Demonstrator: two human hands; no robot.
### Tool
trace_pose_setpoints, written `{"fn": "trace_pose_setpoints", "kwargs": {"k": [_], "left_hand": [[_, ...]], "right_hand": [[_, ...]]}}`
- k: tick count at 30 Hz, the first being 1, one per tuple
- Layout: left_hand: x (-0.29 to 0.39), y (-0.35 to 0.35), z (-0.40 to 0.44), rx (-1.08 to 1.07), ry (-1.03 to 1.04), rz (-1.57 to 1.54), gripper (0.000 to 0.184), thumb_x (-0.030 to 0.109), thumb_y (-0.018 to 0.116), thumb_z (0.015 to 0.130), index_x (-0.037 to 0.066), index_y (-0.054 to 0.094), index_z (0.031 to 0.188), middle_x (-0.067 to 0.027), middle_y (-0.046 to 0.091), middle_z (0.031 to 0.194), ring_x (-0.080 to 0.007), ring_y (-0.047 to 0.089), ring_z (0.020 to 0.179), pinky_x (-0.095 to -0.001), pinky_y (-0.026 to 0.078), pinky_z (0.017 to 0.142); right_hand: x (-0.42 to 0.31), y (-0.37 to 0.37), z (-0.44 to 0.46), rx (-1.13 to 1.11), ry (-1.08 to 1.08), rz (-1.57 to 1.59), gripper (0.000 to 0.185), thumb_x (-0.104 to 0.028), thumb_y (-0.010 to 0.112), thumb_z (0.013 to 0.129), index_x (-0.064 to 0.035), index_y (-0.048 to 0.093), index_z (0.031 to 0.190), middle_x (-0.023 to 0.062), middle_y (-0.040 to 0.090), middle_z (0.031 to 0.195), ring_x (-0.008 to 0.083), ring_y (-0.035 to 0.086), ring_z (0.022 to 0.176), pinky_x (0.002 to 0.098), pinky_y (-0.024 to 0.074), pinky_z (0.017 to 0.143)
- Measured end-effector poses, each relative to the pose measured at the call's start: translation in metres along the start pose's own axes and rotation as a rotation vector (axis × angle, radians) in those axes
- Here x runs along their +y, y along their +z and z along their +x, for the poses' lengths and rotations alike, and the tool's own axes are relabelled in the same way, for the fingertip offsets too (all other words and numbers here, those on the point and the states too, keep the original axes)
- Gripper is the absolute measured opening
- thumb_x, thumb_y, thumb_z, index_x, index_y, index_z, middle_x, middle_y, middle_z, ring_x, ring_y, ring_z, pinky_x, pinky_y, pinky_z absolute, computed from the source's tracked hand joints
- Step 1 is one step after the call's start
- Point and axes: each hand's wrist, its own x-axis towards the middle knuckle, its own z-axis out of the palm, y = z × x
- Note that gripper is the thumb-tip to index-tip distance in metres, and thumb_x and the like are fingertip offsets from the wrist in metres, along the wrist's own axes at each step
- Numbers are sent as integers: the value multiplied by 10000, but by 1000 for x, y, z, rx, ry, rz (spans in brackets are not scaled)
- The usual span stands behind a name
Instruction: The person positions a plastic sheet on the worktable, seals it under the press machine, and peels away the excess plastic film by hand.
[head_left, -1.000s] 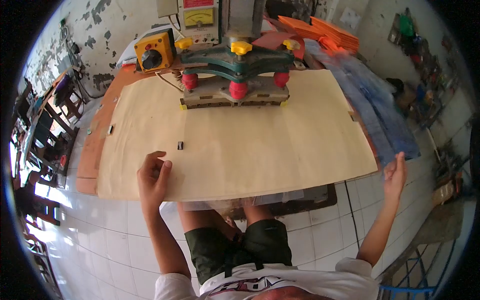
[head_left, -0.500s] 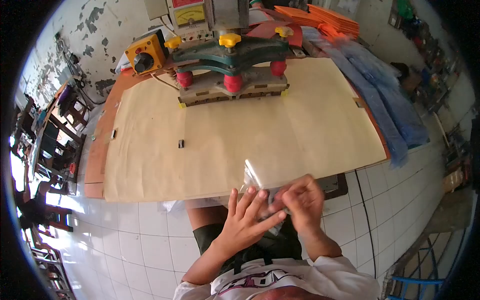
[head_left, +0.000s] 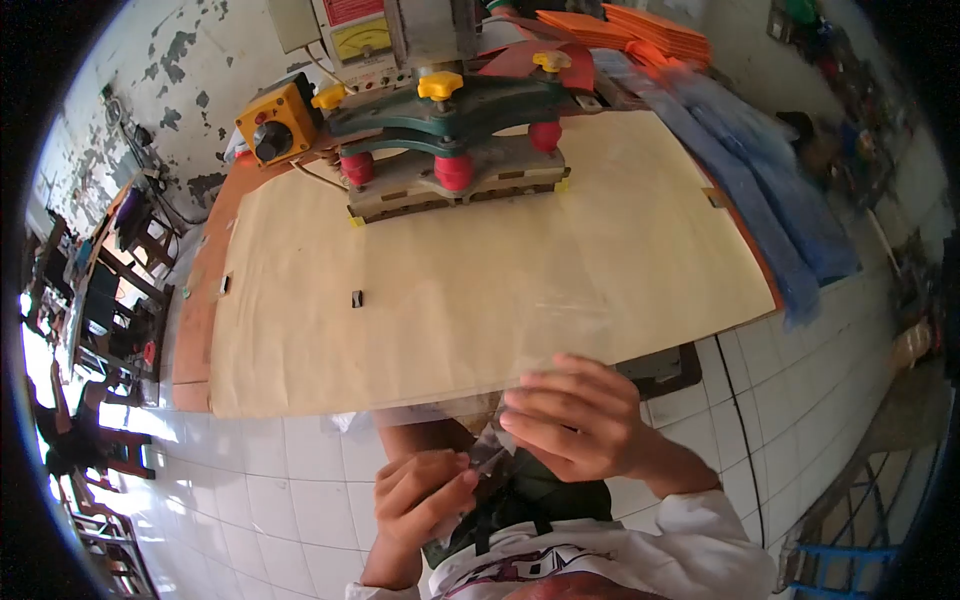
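My left hand (head_left: 425, 492) is low in front of my lap, its fingers closed on the edge of a clear plastic sheet (head_left: 490, 450). To its right my right hand (head_left: 580, 415) is at the front edge of the cream-covered table (head_left: 450, 300), with its fingers curled round another part of the plastic. The sheet is see-through, and its outline is hard to make out. Beyond the hands stands a press with a green bracket (head_left: 400, 115), red knobs and a long metal bar (head_left: 460, 190) over the table.
A yellow control box (head_left: 278, 122) is at the back left. Blue plastic sheets (head_left: 745, 180) hang over the right edge, and orange bundles (head_left: 655, 35) lie behind them. A small black piece (head_left: 357, 298) is on the cream surface. At the far left are stools.
My left hand has moved down and left and closed on the plastic. My right hand came in from the blue sheets at the right to the table's front edge.
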Motion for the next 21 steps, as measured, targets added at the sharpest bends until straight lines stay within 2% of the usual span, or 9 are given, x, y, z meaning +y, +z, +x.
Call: {"fn": "trace_pose_setpoints", "kwargs": {"k": [1, 2, 4, 5, 8, 10, 16, 18, 21], "left_hand": [[-1, -4, -1, -12, 33, -83, 177, 99, 728, 783, 28, 676, 937, -103, 652, 788, -285, 699, 709, -373, 609, 636], [-3, -9, -4, -22, 36, -83, 177, 99, 728, 783, 28, 676, 937, -103, 652, 788, -285, 699, 709, -373, 609, 636], [-7, -22, -14, 91, 53, -171, 169, 150, 692, 848, -3, 660, 914, -106, 647, 753, -276, 697, 672, -387, 608, 596], [-10, -27, -20, 166, 59, -183, 246, 226, 638, 924, -17, 646, 886, -115, 637, 741, -276, 686, 616, -385, 598, 545], [-6, -53, -48, 375, -115, -72, 410, 388, 533, 999, 2, 594, 871, -79, 526, 628, -251, 623, 503, -350, 555, 453], [-7, -76, -64, 514, -201, -6, 409, 418, 505, 1005, 23, 573, 922, -67, 470, 594, -221, 579, 469, -329, 523, 429], [-14, -160, -100, 759, -420, 103, 387, 423, 479, 1017, 46, 552, 1057, -48, 506, 754, -158, 538, 560, -278, 474, 497], [-17, -184, -105, 867, -537, 206, 361, 384, 478, 1031, 35, 559, 1072, -39, 540, 761, -131, 513, 573, -262, 451, 539], [-22, -217, -108, 934, -590, 178, 358, 365, 482, 1035, 26, 571, 1110, -21, 565, 754, -101, 481, 584, -246, 423, 579]], "right_hand": [[3, 1, 0, -41, 4, 25, 186, -194, 728, 805, -139, 692, 979, 2, 693, 861, 157, 683, 825, 352, 535, 829], [9, 0, 0, -33, 10, 26, 186, -194, 728, 805, -139, 692, 979, 2, 693, 861, 157, 683, 825, 352, 535, 829], [25, -7, 2, -211, -65, 141, 146, -218, 743, 779, -131, 683, 878, -4, 687, 767, 156, 679, 716, 310, 541, 682], [30, -8, 6, -201, -79, 154, 146, -231, 749, 757, -126, 654, 792, 6, 678, 720, 178, 671, 667, 305, 527, 615], [46, -25, 16, -337, -73, 118, 157, -232, 747, 757, -127, 632, 747, 15, 675, 708, 184, 671, 658, 311, 521, 603], [57, -28, 17, -274, -66, 136, 172, -237, 747, 754, -128, 615, 733, 18, 660, 672, 199, 663, 626, 320, 514, 580], [82, -55, 23, -334, 33, 88, 192, -265, 748, 798, -137, 621, 734, 11, 632, 622, 222, 637, 560, 336, 479, 532], [90, -62, 21, -321, 60, 86, 200, -264, 766, 785, -137, 624, 725, 13, 634, 621, 233, 625, 542, 339, 472, 525], [99, -78, 21, -399, 150, 65, 168, -162, 832, 697, -96, 678, 704, 29, 657, 628, 204, 615, 519, 312, 459, 529]]}}
